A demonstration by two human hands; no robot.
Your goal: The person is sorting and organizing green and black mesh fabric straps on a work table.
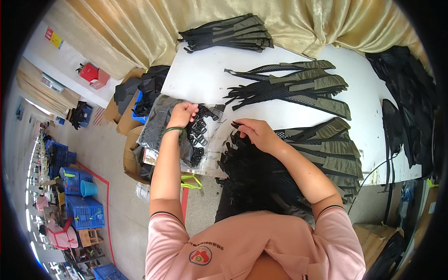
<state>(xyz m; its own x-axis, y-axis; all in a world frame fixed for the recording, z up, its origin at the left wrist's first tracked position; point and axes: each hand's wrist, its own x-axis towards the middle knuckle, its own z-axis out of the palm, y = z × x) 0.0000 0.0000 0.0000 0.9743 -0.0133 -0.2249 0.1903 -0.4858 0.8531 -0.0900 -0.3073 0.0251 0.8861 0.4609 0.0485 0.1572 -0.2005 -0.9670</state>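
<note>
L grip (185, 113) nr blk buckles (199, 127)

Left hand (184, 113): fingers curled beside loose black buckles (199, 127); whether they grip one is unclear
Right hand (255, 133): thumb and fingers pinching a small black piece (236, 124)
Near strap pile (333, 133): black and olive, fanned, partly under the right forearm
Middle strap pile (322, 84): on the white surface (196, 74)
Far strap pile (228, 33): before a gold curtain (322, 18)
Blue crates (85, 211): on the floor (130, 224), left
</note>
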